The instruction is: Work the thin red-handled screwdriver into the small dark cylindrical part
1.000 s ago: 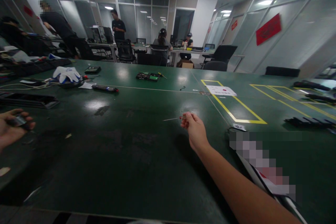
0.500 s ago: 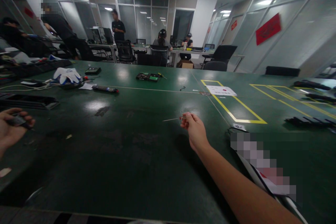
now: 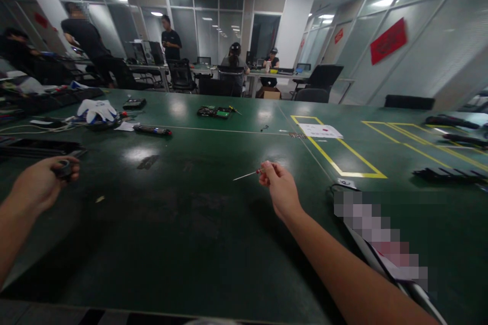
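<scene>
My right hand (image 3: 281,188) pinches a slim screwdriver (image 3: 246,176) by its red handle end, the thin metal shaft pointing left above the green tabletop (image 3: 183,264). On the left side, my left hand (image 3: 48,180) curls its fingers around a small dark object (image 3: 63,168); what kind it is I cannot make out. Both hands are held over the table, well apart from each other. Behind my left hand lies a flat black tray-like part (image 3: 41,147).
White gloves (image 3: 97,110), a black tool (image 3: 152,130) and circuit boards (image 3: 215,111) lie further back. A printed sheet (image 3: 321,130) sits by yellow tape (image 3: 362,176). Black parts (image 3: 450,176) rest at right, a cable-edged item (image 3: 366,244) near my right forearm. Several people are beyond the table.
My left hand has moved right and further into view, turning over with the dark object still in it. The screwdriver tip has tilted slightly downward; my right hand has barely shifted.
</scene>
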Demonstrator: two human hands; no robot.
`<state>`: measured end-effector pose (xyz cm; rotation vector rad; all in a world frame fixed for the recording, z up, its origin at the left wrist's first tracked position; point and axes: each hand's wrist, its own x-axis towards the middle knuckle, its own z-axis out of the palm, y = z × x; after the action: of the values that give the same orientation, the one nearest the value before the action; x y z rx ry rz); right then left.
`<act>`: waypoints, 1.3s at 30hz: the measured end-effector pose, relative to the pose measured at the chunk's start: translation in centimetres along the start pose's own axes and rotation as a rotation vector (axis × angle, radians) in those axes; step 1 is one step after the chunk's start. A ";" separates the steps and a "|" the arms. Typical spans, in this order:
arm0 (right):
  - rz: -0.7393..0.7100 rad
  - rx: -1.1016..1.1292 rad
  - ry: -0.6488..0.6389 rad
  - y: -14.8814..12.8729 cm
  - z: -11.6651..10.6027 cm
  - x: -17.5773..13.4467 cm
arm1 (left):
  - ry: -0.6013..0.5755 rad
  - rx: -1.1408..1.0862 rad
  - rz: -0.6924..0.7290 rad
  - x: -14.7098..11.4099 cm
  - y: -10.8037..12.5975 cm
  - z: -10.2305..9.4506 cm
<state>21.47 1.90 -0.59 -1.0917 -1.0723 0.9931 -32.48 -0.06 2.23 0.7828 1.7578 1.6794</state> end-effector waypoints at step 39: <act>-0.138 -0.043 -0.142 -0.7 0.7 -1.6 | -0.849 0.392 0.674 -19.7 -2.2 23.8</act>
<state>20.56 0.34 -0.03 -0.9791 -1.2721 0.9515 -1.70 0.77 -0.69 2.0730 1.2489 1.0330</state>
